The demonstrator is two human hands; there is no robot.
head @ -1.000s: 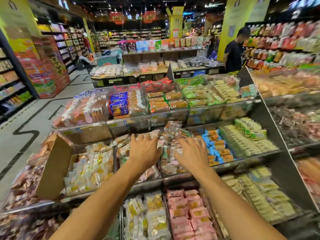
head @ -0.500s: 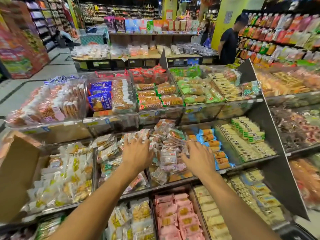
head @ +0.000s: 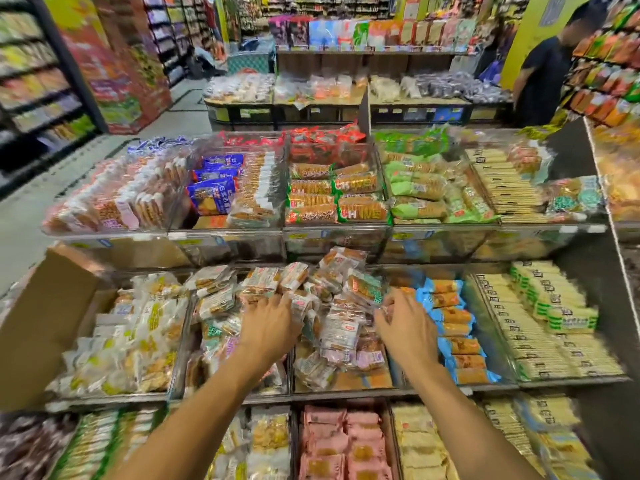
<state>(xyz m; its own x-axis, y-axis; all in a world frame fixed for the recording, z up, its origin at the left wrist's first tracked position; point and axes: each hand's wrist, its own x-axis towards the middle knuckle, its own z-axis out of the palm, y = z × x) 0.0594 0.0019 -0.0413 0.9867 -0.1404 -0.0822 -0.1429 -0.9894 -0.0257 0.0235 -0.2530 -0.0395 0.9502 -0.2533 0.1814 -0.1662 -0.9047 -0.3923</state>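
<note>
A heap of small clear-wrapped snack packets (head: 341, 318) fills the middle bin of the display's second tier. My left hand (head: 270, 329) lies on the heap's left side, its fingers curled down into the packets. My right hand (head: 408, 329) is at the heap's right edge, fingers curled round packet wrappers next to the blue packets (head: 450, 320). Both forearms reach in from below. The fingertips are partly hidden among the wrappers.
Tiered clear bins (head: 336, 235) hold biscuits and wafers above and below. An open cardboard box flap (head: 45, 323) stands at the left. A person in a black shirt (head: 543, 69) stands at the shelves at the back right. An aisle floor (head: 20, 223) runs to the left.
Both hands stay on the packet heap, shifting slightly apart, and more packets are heaped between them. My view has moved right and nearer to the shelf.
</note>
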